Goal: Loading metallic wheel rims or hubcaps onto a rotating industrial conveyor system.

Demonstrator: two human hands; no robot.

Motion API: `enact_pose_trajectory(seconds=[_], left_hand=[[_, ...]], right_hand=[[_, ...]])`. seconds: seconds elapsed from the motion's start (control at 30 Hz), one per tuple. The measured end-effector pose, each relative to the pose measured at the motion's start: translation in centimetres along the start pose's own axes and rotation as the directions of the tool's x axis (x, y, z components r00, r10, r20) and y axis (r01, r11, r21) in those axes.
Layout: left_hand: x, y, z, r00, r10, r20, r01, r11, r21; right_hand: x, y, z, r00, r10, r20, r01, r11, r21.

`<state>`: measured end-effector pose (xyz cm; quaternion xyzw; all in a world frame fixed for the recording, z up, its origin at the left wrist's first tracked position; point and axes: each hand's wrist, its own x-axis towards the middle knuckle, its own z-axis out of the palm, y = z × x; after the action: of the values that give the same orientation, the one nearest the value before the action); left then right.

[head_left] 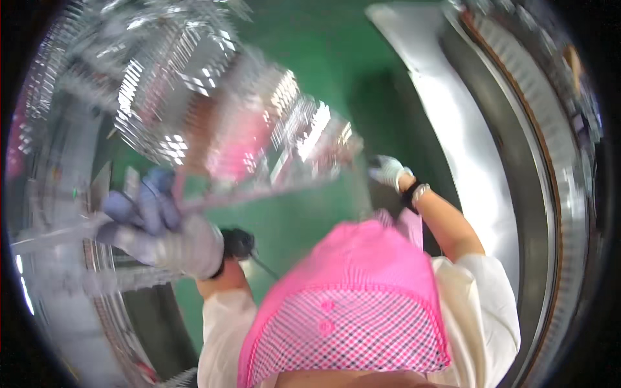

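My left hand [165, 236], in a whitish glove with blue-grey fingers, is raised at the left with its fingers spread apart. Nothing is plainly held in it. Close beside its fingers runs a pale pinkish bar [259, 194], the near edge of a smeared heap of shiny clear plastic packages [213, 97] with pink and brown contents. My right hand [390, 171], in a white glove with dark fingertips, hangs low over the floor, just right of the heap's near corner. Its fingers are too blurred and turned away to read.
Green floor [317, 39] lies between the heap and a long bright metal panel [446, 123] curving down the right side. Beyond the panel runs a rail-edged line [550, 149]. Grey metal equipment [52, 271] stands at the left. A pink apron [362, 258] covers my front.
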<state>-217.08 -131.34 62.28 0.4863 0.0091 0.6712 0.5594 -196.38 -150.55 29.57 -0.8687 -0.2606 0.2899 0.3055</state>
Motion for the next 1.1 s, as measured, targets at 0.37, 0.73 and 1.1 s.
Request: enact_pose_trajectory(seconds=[0.37, 0.73, 1.1], left_hand=[[-11.6, -10.3, 12.2, 0.724, -0.238, 0.647, 0.654, 0.535, -0.535], [-22.7, -0.5, 30.8, 0.798, -0.595, -0.097, 0.561, 0.792, -0.241], [-25.8, 0.3, 37.7, 0.940, -0.290, -0.179, 0.287, 0.957, -0.045]], right_hand=[[-5.9, 12.5, -2.9, 0.727, 0.522, -0.445, -0.092, 0.717, 0.691], [-18.1, 17.0, -12.7, 0.943, 0.000, -0.332, -0.003, 1.000, -0.008], [-17.0, 25.9, -21.6, 0.736, 0.341, -0.585, -0.404, 0.914, 0.024]])
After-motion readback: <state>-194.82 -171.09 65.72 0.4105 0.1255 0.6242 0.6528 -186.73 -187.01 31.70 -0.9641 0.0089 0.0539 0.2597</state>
